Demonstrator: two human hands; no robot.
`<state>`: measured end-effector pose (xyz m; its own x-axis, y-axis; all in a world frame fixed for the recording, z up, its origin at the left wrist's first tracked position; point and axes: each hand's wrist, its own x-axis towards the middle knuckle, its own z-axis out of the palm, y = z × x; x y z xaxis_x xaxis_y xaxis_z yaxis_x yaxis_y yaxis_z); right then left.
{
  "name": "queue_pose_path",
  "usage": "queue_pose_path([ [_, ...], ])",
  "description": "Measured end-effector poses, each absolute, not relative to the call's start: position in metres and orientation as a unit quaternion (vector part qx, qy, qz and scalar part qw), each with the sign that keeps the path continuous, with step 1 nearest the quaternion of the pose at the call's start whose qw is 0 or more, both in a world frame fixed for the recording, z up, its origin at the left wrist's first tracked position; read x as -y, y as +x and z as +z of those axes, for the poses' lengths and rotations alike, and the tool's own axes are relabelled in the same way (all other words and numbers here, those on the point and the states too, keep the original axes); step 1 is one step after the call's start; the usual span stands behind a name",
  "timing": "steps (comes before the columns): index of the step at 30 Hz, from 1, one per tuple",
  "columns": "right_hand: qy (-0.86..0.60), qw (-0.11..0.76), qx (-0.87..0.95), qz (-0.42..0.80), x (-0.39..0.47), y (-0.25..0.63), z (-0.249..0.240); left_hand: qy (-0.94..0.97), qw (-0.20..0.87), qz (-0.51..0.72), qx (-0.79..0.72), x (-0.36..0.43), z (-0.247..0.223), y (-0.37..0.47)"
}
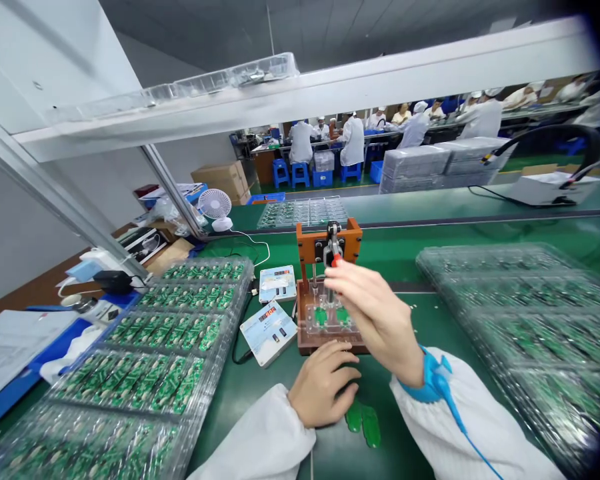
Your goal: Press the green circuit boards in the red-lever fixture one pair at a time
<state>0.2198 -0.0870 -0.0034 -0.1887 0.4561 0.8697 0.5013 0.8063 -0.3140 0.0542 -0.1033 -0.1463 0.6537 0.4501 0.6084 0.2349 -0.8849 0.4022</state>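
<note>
An orange and brown test fixture (pixel 307 250) stands on the green bench, with a clear plate holding green circuit boards (pixel 321 316) at its lower part. My right hand (pixel 375 313) is at the red-handled toggle clamp lever (pixel 336 259), its fingers closed over the handle and hiding most of it; a blue wrist strap (pixel 430 377) circles that wrist. In front of the fixture's base, my left hand (pixel 325 383) lies low with loosely bent fingers apart, nothing visible in them. Two green boards (pixel 370 427) lie on the bench just right of it.
Trays of boards flank me, one tray (pixel 200 323) left and stacked trays (pixel 530 320) right. Two small meter boxes (pixel 269 333) with red digits sit left of the fixture. A white fan (pixel 215 205) stands behind; a shelf (pixel 305 100) crosses overhead. Several people sit at far benches.
</note>
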Motion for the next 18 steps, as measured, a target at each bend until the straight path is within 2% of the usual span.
queue_pose_path([
  [7, -0.303, 0.573, 0.761, 0.032, 0.088, 0.218, -0.025, 0.875, 0.177, 0.407, -0.193, 0.1, -0.15, 0.06],
  [12, -0.279, 0.602, 0.744, 0.077, 0.084, 0.216, -0.028, 0.823, 0.263, 0.46, -0.205, 0.107, -0.142, 0.059],
  [15, -0.266, 0.612, 0.738, 0.096, 0.08, 0.218, -0.03, 0.753, 0.31, 0.5, -0.296, 0.107, -0.131, 0.044],
  [18, -0.258, 0.613, 0.738, 0.115, 0.078, 0.219, -0.031, 0.715, 0.288, 0.474, -0.426, 0.082, -0.118, 0.013],
])
